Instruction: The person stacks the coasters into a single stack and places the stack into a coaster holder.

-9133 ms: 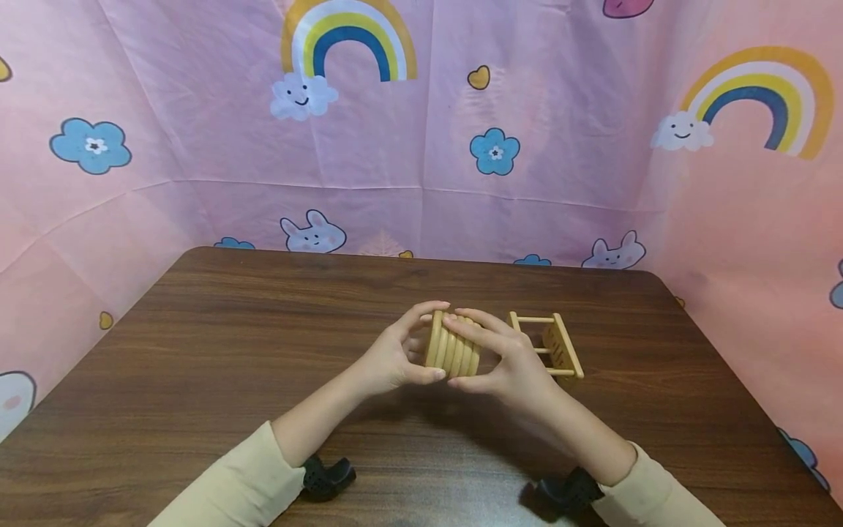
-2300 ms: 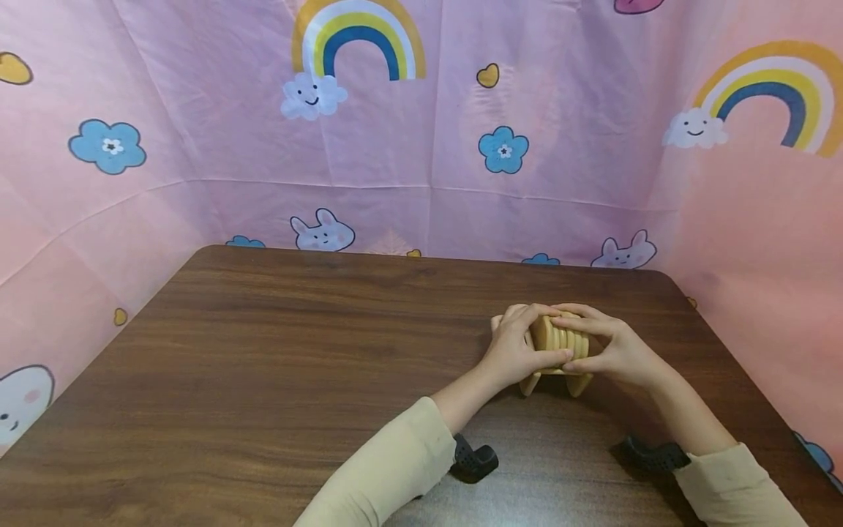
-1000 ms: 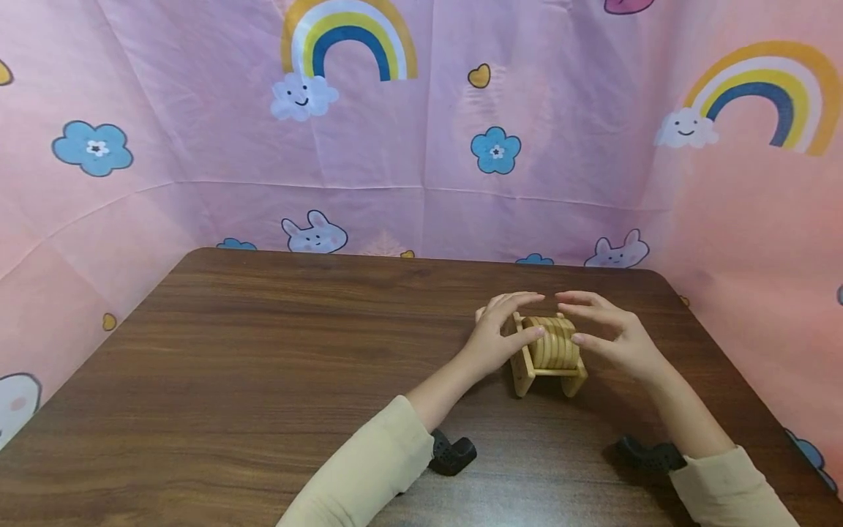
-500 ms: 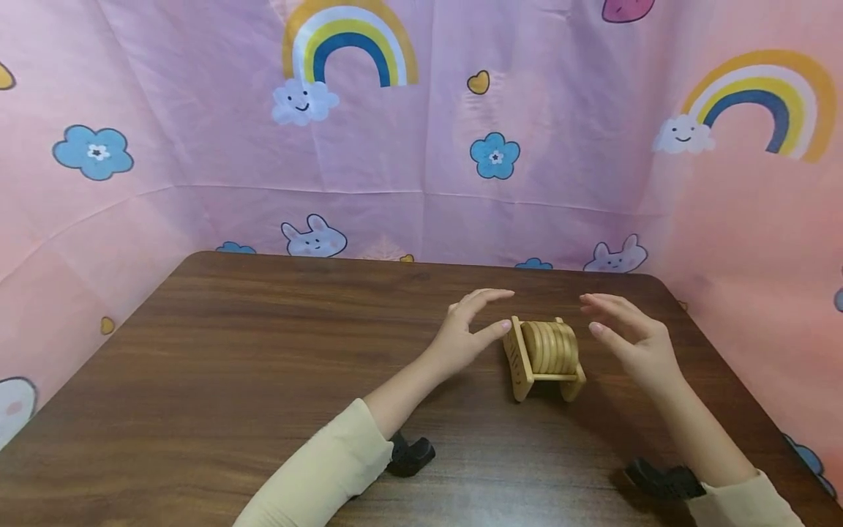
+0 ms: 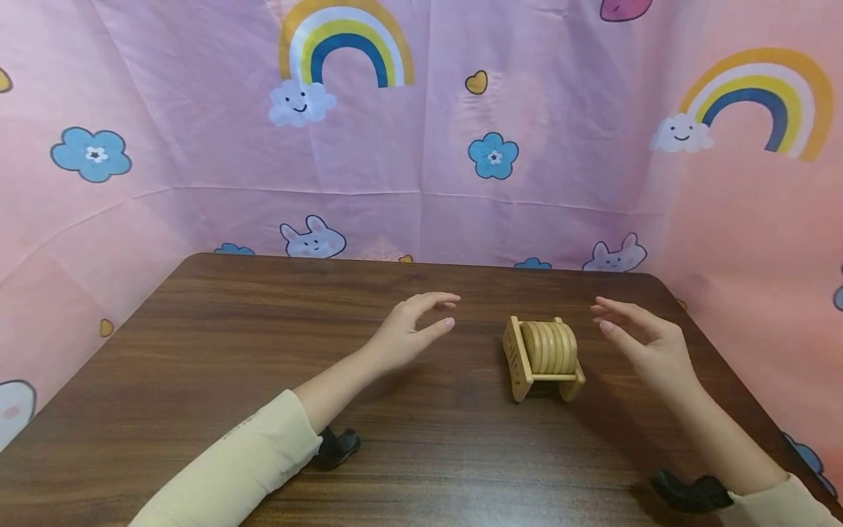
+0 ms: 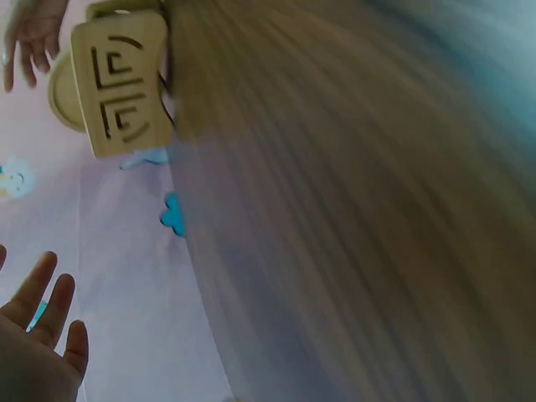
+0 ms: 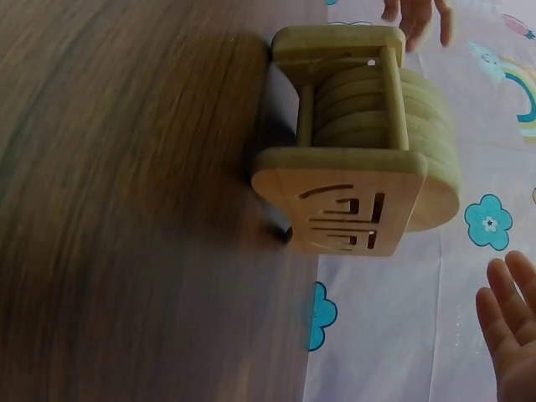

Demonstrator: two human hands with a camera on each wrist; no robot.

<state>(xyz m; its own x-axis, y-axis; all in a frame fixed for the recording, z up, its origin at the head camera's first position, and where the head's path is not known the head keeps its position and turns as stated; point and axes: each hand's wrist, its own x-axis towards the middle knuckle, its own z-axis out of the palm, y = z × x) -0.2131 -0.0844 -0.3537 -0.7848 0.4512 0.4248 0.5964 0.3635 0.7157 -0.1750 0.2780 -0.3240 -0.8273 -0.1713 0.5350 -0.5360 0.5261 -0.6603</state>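
Observation:
A small wooden rack point(image 5: 518, 366) stands on the table, right of centre. Several round wooden coasters point(image 5: 552, 348) sit side by side on edge in it, between its two end panels. Cut-out slots show in one end panel point(image 6: 121, 92) in the left wrist view, and in the opposite panel point(image 7: 352, 205) in the right wrist view. To the rack's left, my left hand point(image 5: 405, 337) hovers apart from it, fingers loosely bent and holding nothing. My right hand point(image 5: 655, 351) is raised on the other side, nearer the rack but not touching it, likewise holding nothing.
The brown wood-grain table point(image 5: 263, 344) reaches back to a pink and purple printed cloth point(image 5: 560, 110), which hangs behind it and at both sides. Black camera mounts point(image 5: 337, 448) sit at the wrists, below the sleeves.
Both hands first held the coaster stack away from the rack, then set it into the rack and let go. Since then the left hand has drawn left and the right hand right.

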